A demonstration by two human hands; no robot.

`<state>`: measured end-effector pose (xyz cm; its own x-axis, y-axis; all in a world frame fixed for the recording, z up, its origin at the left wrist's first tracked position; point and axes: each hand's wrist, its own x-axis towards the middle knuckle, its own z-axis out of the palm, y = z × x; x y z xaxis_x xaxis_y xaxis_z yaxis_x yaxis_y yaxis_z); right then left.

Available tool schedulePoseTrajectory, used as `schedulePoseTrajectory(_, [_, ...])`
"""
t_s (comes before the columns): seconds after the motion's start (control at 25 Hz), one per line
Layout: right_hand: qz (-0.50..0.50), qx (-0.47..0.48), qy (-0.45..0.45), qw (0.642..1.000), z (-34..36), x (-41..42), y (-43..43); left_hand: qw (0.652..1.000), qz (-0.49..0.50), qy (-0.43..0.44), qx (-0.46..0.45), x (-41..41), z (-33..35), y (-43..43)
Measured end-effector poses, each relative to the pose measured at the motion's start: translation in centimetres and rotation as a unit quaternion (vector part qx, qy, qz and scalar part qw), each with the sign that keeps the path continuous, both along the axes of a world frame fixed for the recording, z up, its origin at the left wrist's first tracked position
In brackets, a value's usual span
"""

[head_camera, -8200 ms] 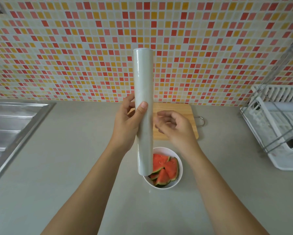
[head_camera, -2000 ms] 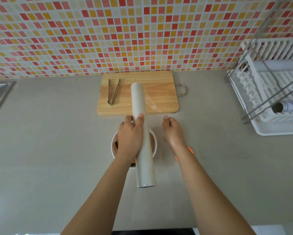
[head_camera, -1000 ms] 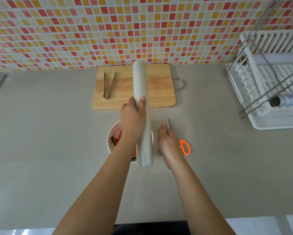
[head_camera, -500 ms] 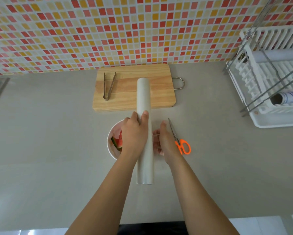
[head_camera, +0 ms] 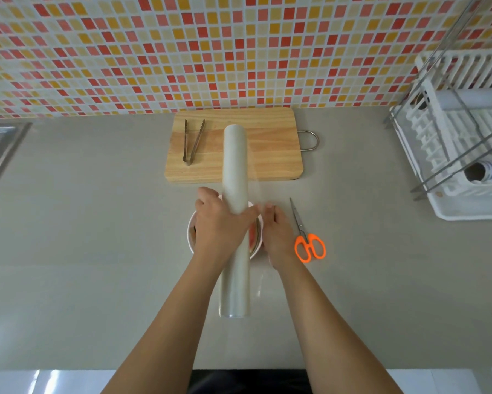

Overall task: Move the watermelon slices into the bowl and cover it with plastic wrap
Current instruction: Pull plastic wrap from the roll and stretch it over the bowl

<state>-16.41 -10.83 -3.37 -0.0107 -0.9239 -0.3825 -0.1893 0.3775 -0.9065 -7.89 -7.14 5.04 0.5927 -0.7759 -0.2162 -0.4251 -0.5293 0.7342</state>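
Note:
A long roll of plastic wrap point(head_camera: 235, 166) lies lengthwise over the white bowl point(head_camera: 190, 231), held in the middle by my left hand point(head_camera: 220, 223). Red watermelon slices point(head_camera: 253, 233) show in a narrow gap between my hands; most of the bowl is hidden under them. My right hand point(head_camera: 277, 231) rests at the bowl's right rim, fingers pinching a thin clear sheet of film pulled off the roll to the right. The film is faint and its edge is hard to trace.
Orange-handled scissors point(head_camera: 308, 244) lie just right of my right hand. A wooden cutting board point(head_camera: 270, 149) with metal tongs point(head_camera: 193, 142) sits behind the bowl by the tiled wall. A white dish rack point(head_camera: 463, 155) stands at the right, a steel sink point(head_camera: 0, 149) at the left.
The roll has shifted slightly away from me over the bowl. My right hand has drawn a short stretch of film out to the right of the roll.

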Motion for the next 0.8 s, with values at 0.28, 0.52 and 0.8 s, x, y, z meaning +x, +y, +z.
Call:
schedulePoseTrajectory(0.28, [0.001,-0.018,0.028,0.999,-0.6,0.1,-0.1,0.998,0.012,0.067,0.0,2.3,0.6,1.4])
schedulePoseTrajectory(0.52, [0.01,-0.033,0.045,0.998,-0.8,0.1,-0.1,0.98,0.019,0.197,0.021,2.8,0.9,2.6])
schedulePoseTrajectory(0.8, [-0.021,0.023,-0.009,0.999,-1.0,0.1,0.3,0.995,-0.01,0.089,0.032,2.8,0.9,2.4])
